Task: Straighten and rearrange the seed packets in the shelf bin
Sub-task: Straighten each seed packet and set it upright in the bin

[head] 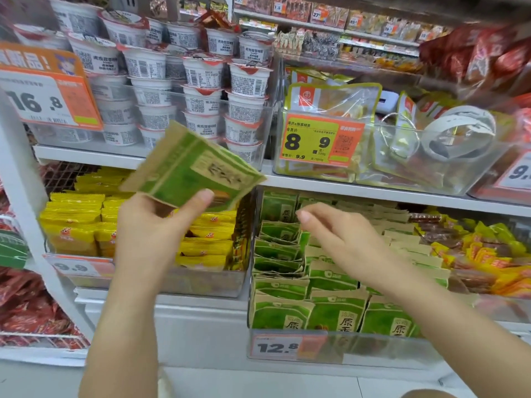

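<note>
My left hand grips a small stack of green-and-tan seed packets, raised and tilted in front of the shelves, left of the bin. The clear shelf bin on the lower shelf holds rows of the same green packets, standing upright, some leaning unevenly. My right hand hovers over the bin's middle rows with fingers loosely bent and nothing in them. It hides part of the packets beneath it.
A bin of yellow snack packets stands to the left of the seed bin. White cups fill the shelf above. A clear bin with an orange price tag sits upper right. Red and yellow wrapped snacks lie to the right.
</note>
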A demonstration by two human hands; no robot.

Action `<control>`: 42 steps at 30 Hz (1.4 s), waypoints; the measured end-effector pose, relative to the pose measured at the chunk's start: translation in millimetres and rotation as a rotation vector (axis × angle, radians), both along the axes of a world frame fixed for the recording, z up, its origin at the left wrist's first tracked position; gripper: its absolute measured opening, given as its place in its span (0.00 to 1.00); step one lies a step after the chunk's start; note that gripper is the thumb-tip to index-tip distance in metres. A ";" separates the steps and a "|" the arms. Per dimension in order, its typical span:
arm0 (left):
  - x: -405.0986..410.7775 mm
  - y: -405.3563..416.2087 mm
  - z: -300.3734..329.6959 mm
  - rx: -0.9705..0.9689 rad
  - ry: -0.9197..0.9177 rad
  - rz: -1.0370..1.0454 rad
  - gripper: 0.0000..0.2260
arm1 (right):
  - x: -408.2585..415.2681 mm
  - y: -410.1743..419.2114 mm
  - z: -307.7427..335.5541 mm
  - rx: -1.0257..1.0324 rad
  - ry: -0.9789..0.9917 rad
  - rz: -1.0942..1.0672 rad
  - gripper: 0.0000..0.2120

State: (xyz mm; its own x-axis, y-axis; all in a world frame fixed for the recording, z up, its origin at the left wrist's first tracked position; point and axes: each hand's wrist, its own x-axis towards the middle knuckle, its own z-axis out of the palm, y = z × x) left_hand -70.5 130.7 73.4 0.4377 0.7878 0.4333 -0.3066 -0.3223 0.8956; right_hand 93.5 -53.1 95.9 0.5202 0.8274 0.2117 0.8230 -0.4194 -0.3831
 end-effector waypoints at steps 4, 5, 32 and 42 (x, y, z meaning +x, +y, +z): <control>-17.1 14.1 -0.9 -0.069 -0.096 0.027 0.07 | 4.7 46.1 -18.4 -0.200 -0.005 0.048 0.26; -19.0 16.2 -1.9 -0.074 -0.099 0.024 0.08 | 6.9 56.8 -23.8 -0.228 -0.034 0.038 0.27; -16.2 20.7 -1.5 -0.105 0.061 0.005 0.12 | 47.5 118.5 -49.5 -0.305 0.019 -0.148 0.31; -4.2 10.2 -4.8 -0.109 0.068 -0.044 0.13 | 0.1 10.9 -13.7 0.077 0.099 -0.130 0.19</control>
State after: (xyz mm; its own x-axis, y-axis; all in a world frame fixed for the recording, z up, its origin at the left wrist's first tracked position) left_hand -74.7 140.8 68.6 0.4986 0.8079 0.3143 -0.2556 -0.2094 0.9438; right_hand 93.6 -42.2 82.3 0.6437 0.7347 0.2144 0.7200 -0.4863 -0.4952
